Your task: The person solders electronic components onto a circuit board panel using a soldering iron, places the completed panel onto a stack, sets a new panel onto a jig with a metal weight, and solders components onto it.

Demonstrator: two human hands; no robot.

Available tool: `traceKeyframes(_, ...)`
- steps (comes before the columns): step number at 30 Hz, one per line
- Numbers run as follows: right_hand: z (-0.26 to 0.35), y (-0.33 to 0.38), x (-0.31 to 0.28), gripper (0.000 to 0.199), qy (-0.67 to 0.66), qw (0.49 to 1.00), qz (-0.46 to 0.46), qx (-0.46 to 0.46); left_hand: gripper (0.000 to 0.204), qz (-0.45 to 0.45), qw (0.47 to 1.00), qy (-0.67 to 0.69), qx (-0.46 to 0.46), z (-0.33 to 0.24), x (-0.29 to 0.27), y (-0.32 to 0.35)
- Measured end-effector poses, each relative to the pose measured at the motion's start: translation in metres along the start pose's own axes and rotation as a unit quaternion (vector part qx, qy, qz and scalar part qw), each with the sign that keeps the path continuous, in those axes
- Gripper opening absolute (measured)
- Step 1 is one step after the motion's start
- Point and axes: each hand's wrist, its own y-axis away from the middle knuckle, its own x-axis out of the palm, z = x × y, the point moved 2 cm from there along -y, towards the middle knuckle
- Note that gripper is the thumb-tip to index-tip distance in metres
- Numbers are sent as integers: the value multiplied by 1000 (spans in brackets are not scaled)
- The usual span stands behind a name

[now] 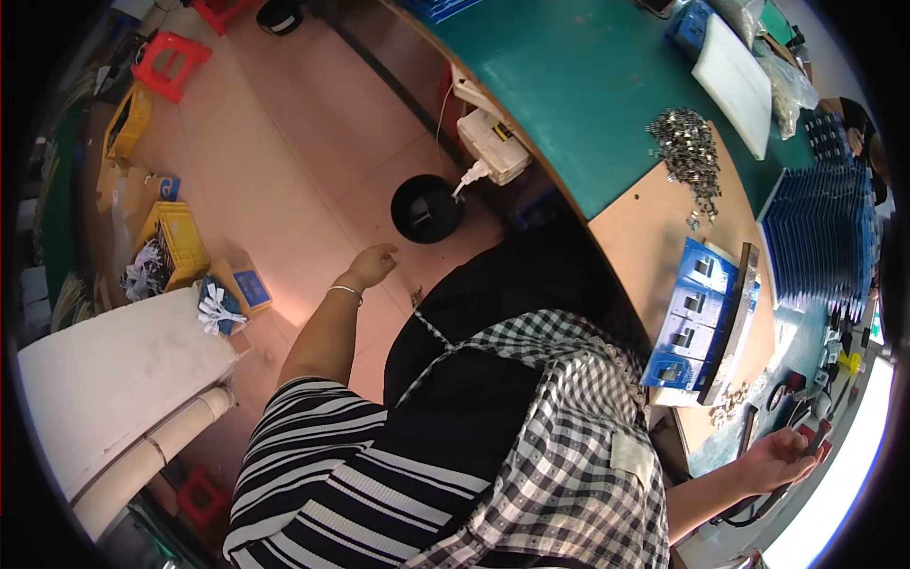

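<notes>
Right hand grips a dark tool; left hand hangs empty.

The left hand hangs out over the pinkish floor, fingers loosely curled, gripping nothing, a thin bracelet on its wrist. The right hand is over at the bench edge, closed around a dark tool with a reddish part, only partly visible.

The left hand hangs open over the floor near a black bin; the right hand grips a dark tool.
</notes>
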Motion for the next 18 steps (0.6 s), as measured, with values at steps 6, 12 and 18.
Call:
traceKeyframes(6,3,-5,14,28,22,999,4,-28,37,29,999,18,-3,26,23,14)
traceKeyframes(12,4,-8,-2,28,36,999,2,-9,35,56,994,7,-95,43,58,-18)
traceKeyframes(18,-1,-24,14,28,-26,998,47,19,32,82,996,-12,15,-33,80,-61)
